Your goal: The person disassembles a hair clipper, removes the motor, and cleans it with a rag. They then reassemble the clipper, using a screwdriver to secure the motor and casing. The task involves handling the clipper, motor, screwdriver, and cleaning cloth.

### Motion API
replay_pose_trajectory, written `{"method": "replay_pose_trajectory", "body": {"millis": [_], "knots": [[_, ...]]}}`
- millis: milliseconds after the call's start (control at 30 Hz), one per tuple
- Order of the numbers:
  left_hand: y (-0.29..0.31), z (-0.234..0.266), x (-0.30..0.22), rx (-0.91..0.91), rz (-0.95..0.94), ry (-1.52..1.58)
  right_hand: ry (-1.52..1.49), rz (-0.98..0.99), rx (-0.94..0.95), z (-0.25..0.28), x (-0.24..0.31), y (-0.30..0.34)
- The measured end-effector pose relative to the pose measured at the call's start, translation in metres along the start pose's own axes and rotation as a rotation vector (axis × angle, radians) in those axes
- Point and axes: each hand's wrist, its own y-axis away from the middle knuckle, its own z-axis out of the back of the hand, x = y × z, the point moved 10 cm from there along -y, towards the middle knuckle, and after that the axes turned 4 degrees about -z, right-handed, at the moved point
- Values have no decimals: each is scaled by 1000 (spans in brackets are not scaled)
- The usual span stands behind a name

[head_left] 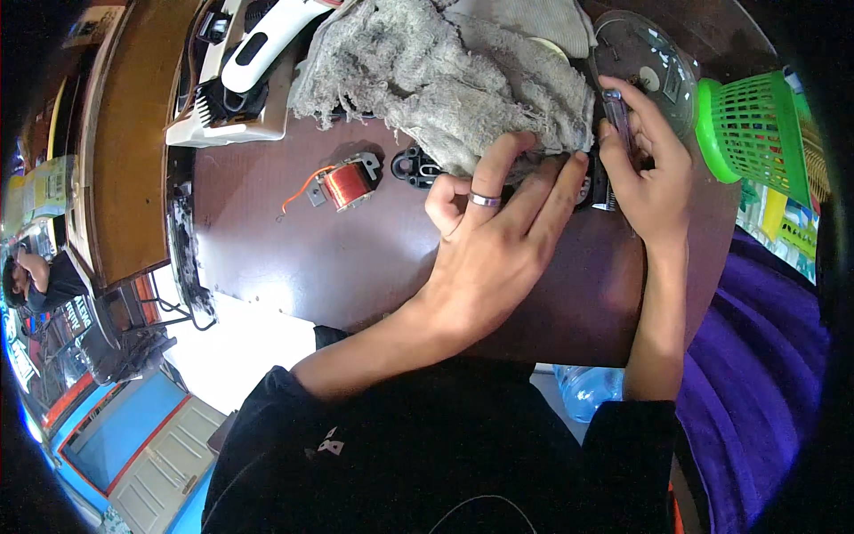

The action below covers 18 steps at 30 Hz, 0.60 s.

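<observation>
My left hand [498,227], a ring on one finger, is bent over a black hair clipper body [415,167] and the edge of a frayed grey rag [418,71]. Its thumb is hidden and the fingers cover most of the clipper body. At the body's right end a toothed metal blade [609,198] shows near my right hand [654,169]. That hand is closed around a small tool with a clear purplish handle [616,111], perhaps a screwdriver; its tip is not plain to see. Left of the clipper body lies a copper wire coil [345,185] with an orange lead.
A white tray [231,132] with a white clipper and black clipper parts stands at the upper left. Back right sits a round clear dish [645,62] with small parts, beside a green plastic basket [743,125]. Purple cloth [756,356] hangs right of the brown table [356,258].
</observation>
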Motion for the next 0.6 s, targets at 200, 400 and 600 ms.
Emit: {"method": "replay_pose_trajectory", "body": {"millis": [200,400,600], "knots": [[-7,7,2,-23,13,-21,20,6,8,1,0,-2],[-12,7,6,59,25,35,28,-9,11,1,-1,-1],[-7,21,1,26,95,-104,-17,21,-24,0,-3,-1]]}}
